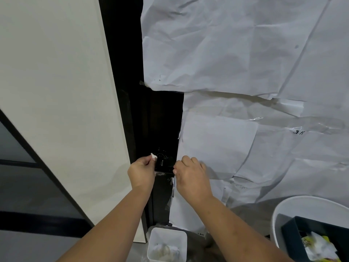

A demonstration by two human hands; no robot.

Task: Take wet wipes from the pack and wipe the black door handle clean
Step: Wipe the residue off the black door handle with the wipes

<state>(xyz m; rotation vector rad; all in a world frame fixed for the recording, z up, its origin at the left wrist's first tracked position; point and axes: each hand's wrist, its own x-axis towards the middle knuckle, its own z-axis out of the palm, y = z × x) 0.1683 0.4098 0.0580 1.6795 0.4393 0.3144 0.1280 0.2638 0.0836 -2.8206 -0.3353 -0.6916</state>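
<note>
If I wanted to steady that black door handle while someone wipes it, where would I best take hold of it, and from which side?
Probably by the free end of the black door handle, coming in from the right. The lever lies roughly level and its end points right, where the right hand curls at it now. That leaves the knob end on the left bare for the left hand and its white wipe.

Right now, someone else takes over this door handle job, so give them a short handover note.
Left hand pinches a wet wipe against the left side of the black door handle.
Right hand grips the handle's right end, fingers curled.
Small white bin on the floor below holds crumpled used wipes.
Dark tray at lower right holds what looks like the pack.
Done: wipe taken, wiping under way.
Left: finish wiping the handle, drop the wipe in the bin.
</note>
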